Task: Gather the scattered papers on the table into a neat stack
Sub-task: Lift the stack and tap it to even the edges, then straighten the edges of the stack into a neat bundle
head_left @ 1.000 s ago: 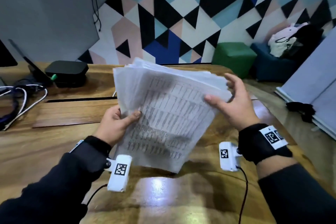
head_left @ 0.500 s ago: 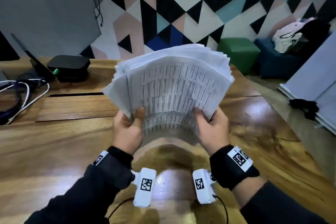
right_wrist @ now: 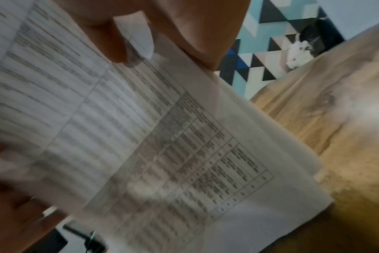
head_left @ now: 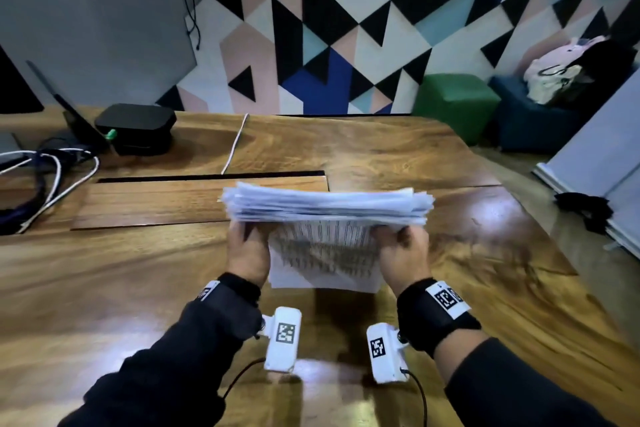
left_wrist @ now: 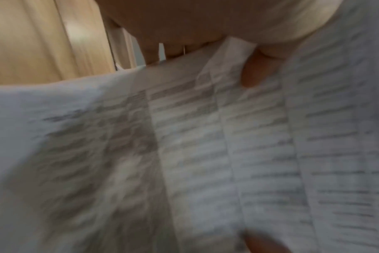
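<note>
A thick bundle of printed papers (head_left: 325,218) stands nearly upright on the wooden table (head_left: 433,156), its lower edge down on the wood and its ragged top edge facing me. My left hand (head_left: 247,253) grips the bundle's left side and my right hand (head_left: 401,253) grips its right side. The left wrist view is filled by the blurred printed sheet (left_wrist: 206,154), with a thumb (left_wrist: 253,68) pressed on it. In the right wrist view a thumb (right_wrist: 110,42) lies on the tabled sheet (right_wrist: 141,128).
A black box (head_left: 136,126) and a tangle of white and dark cables (head_left: 48,177) lie at the table's far left. A white cord (head_left: 235,142) runs into a slot (head_left: 207,177) in the tabletop. A green stool (head_left: 457,104) and a blue seat (head_left: 530,118) stand beyond the right edge.
The bundle, first held slanted, was turned upright between both hands and brought down; its lower edge now meets the table. Both hands slid to its sides and moved lower.
</note>
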### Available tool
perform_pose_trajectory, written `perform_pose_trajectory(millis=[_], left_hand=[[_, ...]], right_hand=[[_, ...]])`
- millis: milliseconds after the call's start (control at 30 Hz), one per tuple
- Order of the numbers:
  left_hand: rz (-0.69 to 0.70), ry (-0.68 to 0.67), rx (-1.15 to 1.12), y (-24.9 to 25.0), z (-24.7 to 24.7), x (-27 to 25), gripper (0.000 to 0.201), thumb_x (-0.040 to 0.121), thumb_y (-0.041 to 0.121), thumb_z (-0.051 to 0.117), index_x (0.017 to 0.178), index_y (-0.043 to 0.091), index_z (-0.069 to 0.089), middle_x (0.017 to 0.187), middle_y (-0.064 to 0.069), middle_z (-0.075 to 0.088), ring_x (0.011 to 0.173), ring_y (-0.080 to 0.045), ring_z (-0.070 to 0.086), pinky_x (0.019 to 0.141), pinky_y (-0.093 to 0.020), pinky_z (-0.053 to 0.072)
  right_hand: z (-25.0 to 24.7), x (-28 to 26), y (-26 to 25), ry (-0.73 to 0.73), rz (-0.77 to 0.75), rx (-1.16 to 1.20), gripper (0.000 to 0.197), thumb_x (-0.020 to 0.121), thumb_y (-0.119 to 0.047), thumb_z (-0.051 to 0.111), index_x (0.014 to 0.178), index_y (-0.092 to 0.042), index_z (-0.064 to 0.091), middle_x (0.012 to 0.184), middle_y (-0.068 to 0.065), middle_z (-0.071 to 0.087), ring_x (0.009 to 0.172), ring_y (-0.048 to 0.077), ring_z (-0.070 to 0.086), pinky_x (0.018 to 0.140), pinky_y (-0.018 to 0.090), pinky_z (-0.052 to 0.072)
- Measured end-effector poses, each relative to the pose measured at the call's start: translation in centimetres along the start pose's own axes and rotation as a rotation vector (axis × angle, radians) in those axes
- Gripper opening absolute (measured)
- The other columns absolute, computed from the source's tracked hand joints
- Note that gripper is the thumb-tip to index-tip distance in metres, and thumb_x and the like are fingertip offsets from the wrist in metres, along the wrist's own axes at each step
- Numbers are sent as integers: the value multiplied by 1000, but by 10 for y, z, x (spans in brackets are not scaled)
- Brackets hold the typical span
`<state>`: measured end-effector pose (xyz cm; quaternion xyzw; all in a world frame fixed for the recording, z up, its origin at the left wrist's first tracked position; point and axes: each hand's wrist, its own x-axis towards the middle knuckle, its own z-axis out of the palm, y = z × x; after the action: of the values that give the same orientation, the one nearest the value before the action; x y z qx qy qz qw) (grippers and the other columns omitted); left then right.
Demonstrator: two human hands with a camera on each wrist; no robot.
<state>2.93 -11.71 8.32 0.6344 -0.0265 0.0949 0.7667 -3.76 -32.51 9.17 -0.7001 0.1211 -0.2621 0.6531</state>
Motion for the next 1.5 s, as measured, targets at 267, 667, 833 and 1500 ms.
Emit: perform_pose_trajectory(millis=[267, 667, 833, 1500], left_hand=[[20, -130, 5, -1, 9, 11, 31, 81, -9, 58, 94, 19, 61, 80, 17, 74, 77, 4, 66, 69, -15, 53], [46, -43, -242, 20, 23, -19, 29, 86, 6, 52, 109, 24, 53, 106, 5, 69, 101, -12, 63, 94, -38, 52], [-73, -22, 7, -18, 3, -21, 25, 80, -1, 61, 93, 19, 59, 90, -1, 66, 82, -5, 65, 78, -29, 49], [11, 31, -23, 1, 6, -23, 26, 91, 2, 50, 113, 9, 60, 107, -9, 69, 102, -23, 65, 91, -39, 53]], right_hand=[[6, 8, 8, 39, 103, -20, 30, 91, 1, 58, 74, -22, 65, 60, -18, 70, 59, -8, 60, 59, 10, 49], [17, -4, -25, 68, -125, 56, 29, 93, 8, 53, 104, -17, 63, 85, -22, 73, 80, -10, 65, 72, 7, 48], [8, -12, 9, 78, 67, 39, 39, 88, 16, 53, 88, -21, 64, 76, -25, 74, 76, -10, 68, 71, 10, 52], [20, -24, -14, 104, -65, 81, 27, 91, 7, 57, 89, -20, 61, 75, -4, 70, 67, -5, 62, 64, 10, 49]])
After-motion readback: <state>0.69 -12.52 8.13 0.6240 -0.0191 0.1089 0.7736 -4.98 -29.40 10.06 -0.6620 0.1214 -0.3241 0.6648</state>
